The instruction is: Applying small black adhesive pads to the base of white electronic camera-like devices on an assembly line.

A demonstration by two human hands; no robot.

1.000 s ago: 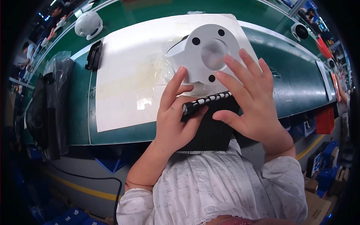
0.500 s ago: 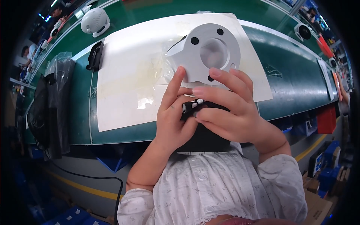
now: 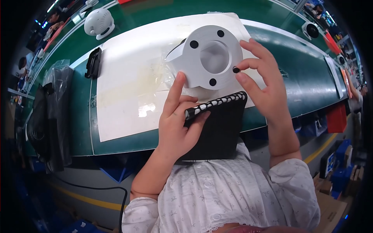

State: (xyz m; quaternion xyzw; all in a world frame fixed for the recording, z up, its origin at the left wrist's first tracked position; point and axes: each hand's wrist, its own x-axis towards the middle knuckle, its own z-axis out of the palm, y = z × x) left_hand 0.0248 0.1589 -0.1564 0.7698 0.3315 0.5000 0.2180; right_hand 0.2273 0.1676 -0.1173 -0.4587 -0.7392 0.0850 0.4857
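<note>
A white round device base (image 3: pixel 192 60) with a large central opening lies underside up on a clear plastic bag (image 3: pixel 163 73). Three black round pads sit in its ring. My right hand (image 3: pixel 268 87) pinches a small black round pad (image 3: pixel 236 70) between thumb and index finger, at the ring's right edge. Below the base, my left hand (image 3: pixel 176 124) grips a bent black sheet of adhesive pads (image 3: pixel 219 134), whose upper edge shows a row of pale gaps between black bits. The left index finger stretches up to the base's lower left side.
A white board (image 3: pixel 124 97) covers part of the green table (image 3: pixel 303 73). A black plastic part (image 3: pixel 93 63) lies at its left edge. Farther left are dark bags (image 3: pixel 58 105). A white rounded device (image 3: pixel 99 22) stands at the back left, and a red bin (image 3: pixel 336 118) at the right.
My right hand has moved from the sheet up and right to the base's edge with a pad in its fingertips. More of the sheet shows in my left hand.
</note>
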